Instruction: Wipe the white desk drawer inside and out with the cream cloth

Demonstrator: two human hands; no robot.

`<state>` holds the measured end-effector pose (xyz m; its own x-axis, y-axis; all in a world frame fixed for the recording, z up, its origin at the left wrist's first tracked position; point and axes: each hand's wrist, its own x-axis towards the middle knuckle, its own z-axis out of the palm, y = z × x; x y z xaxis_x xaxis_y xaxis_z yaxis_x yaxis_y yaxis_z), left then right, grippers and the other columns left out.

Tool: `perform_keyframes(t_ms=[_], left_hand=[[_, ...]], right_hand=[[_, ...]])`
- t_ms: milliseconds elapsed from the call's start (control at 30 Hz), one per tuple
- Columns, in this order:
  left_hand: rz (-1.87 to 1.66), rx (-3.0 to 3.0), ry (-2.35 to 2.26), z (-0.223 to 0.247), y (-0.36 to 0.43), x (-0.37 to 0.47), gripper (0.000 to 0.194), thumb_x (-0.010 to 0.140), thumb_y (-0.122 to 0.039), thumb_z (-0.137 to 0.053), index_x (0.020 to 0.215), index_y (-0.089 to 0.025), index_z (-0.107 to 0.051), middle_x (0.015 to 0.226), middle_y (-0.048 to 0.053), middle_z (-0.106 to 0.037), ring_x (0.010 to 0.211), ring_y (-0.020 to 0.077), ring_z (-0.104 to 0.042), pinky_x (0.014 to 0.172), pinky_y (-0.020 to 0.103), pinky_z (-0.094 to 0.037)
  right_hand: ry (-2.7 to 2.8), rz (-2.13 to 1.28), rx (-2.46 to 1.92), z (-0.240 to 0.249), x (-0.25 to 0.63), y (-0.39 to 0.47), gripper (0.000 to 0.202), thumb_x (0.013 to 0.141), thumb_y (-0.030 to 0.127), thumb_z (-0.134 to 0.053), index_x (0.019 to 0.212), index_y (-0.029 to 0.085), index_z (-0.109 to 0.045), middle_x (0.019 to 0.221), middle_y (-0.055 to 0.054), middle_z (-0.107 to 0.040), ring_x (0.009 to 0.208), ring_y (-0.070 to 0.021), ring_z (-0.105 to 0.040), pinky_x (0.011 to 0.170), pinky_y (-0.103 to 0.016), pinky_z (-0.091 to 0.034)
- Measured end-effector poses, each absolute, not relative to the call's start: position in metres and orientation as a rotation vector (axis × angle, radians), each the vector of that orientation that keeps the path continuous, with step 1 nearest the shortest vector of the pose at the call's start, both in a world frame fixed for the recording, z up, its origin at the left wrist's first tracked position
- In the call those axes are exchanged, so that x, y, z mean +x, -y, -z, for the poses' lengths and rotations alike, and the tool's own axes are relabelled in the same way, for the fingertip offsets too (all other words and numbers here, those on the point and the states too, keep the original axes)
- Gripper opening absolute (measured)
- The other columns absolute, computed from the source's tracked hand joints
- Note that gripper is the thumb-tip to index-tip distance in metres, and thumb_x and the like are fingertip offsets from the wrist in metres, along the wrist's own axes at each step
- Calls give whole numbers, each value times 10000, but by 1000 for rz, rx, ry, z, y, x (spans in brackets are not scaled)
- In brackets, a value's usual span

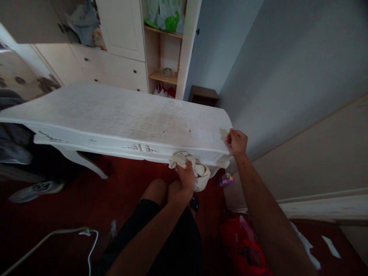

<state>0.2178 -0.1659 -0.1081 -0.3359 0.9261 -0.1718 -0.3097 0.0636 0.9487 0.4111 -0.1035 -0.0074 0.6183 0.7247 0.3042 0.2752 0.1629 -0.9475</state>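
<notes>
My left hand (pixel 186 177) is closed on a crumpled cream cloth (pixel 203 174), which bunches up against the front of the white table (pixel 115 111). Part of the cloth hangs below the drawer front (pixel 161 150). At the table's right end my right hand (pixel 238 142) rests by the top's edge with its fingers curled in. Whatever those fingers hold, if anything, is hidden. Greyish smudges and a few dark specks mark the tabletop. Dark carved-looking trim decorates the drawer fronts.
Behind the table stands a white cabinet (pixel 120 28) with drawers and open shelves. A grey-blue wall (pixel 276 76) borders the right. On the red floor lie a red bag (pixel 241 241), a sneaker (pixel 37 191), a white cable (pixel 54 233) and a pink packet (pixel 225 179).
</notes>
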Motion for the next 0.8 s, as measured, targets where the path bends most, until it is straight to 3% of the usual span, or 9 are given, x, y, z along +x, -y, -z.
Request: perform_keyframes(t_ms=[100, 300, 467, 800], left_hand=[[-1506, 676, -1286, 106, 175, 239, 312, 792, -234, -551, 1096, -169, -577, 1179, 119, -643, 1158, 216, -577, 1021, 340, -417], [-1231, 798, -1056, 99, 195, 297, 117, 709, -161, -577, 814, -170, -629, 834, 52, -688, 808, 188, -654, 794, 310, -511], [-1122, 763, -1031, 85, 191, 319, 155, 729, -222, -594, 871, -174, -633, 882, 54, -694, 825, 183, -655, 769, 293, -500], [-1075, 725, -804, 46, 174, 252, 132, 685, -274, -578, 767, -175, -606, 685, -12, -604, 600, 114, -543, 575, 217, -440]], right_hand=[[908, -398, -1408, 6, 411, 103, 378, 769, 471, -647, 542, 189, -537, 415, 42, -520, 323, -53, -392, 305, -169, -274], [906, -408, -1393, 6, 412, 103, 375, 789, 450, -646, 544, 187, -539, 413, 43, -522, 325, -53, -399, 306, -166, -274], [921, -401, -1385, 7, 412, 103, 385, 794, 461, -641, 544, 187, -536, 415, 45, -522, 326, -51, -386, 313, -170, -277], [923, -416, -1359, 8, 415, 101, 390, 795, 470, -649, 554, 184, -539, 415, 47, -522, 314, -45, -369, 311, -172, -277]])
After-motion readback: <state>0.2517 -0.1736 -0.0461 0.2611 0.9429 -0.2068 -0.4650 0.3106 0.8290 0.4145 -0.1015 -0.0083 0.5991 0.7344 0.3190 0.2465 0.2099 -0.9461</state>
